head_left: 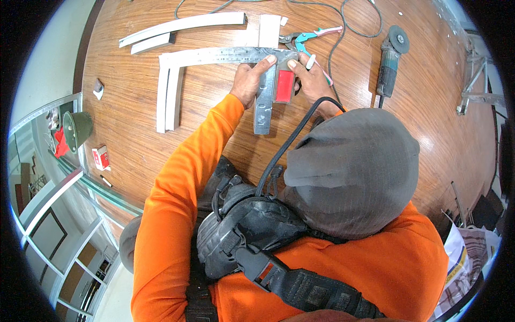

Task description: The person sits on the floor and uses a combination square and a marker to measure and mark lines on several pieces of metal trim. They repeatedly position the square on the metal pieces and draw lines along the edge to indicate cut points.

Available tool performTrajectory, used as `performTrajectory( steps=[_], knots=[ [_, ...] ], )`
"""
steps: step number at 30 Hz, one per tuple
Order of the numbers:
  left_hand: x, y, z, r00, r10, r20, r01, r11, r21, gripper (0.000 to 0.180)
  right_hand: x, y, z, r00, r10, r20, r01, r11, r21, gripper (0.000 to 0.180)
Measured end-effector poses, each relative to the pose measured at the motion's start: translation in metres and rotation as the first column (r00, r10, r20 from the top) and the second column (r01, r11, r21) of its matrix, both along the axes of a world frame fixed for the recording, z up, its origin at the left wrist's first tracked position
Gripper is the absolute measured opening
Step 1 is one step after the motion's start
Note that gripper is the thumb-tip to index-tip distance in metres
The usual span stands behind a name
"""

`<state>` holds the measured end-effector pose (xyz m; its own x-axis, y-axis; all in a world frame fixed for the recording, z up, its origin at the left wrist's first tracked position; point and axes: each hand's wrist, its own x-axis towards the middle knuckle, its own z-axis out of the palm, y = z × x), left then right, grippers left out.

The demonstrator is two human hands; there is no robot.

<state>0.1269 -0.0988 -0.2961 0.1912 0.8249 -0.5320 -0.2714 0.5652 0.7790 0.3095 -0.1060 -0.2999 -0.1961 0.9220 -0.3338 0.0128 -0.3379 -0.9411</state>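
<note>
Pinching steel ruler [214,56] against grey bar [262,110] with fingers of left hand [248,80] | pinching ruler's right end with fingers of right hand [314,81], also holding small white stick [310,61] | lying across bar, reaching leftward to white strip [169,102]'s far end | showing red block [284,86] just right of bar

At upper centre, the left hand [249,81] and the right hand [313,80] hold a metal ruler [220,56] across a grey bar [263,110]. Pliers [304,37] lie just beside the right hand; at upper right lies an angle grinder [390,67].
</note>
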Motion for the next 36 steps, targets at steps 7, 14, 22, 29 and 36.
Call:
performTrajectory(
  steps=[7,14,22,29,36],
  knots=[
    [0.001,0.002,-0.002,0.999,0.023,-0.036,-0.022,0.999,0.034,0.045,0.001,0.002,-0.002,1.0,0.004,0.018,-0.004,1.0,-0.024,0.03],
    [0.0,0.003,-0.005,0.999,-0.022,-0.049,0.025,0.999,0.045,0.045,0.003,0.002,-0.003,1.0,0.011,-0.011,-0.011,1.0,-0.029,0.03],
    [0.006,0.002,0.002,0.998,0.068,-0.015,-0.067,0.997,0.043,0.046,0.005,0.002,-0.002,0.999,0.017,-0.028,-0.017,1.0,-0.013,0.031],
    [0.003,0.004,-0.006,0.995,0.086,-0.045,-0.083,0.995,0.05,0.046,0.005,0.004,0.003,0.999,0.039,0.015,-0.038,0.998,-0.059,0.033],
    [0.005,0.003,-0.01,0.997,0.073,-0.017,-0.071,0.994,0.086,0.043,0.004,0.002,0.006,0.999,0.023,-0.027,-0.024,0.999,-0.029,0.033]
  ],
)
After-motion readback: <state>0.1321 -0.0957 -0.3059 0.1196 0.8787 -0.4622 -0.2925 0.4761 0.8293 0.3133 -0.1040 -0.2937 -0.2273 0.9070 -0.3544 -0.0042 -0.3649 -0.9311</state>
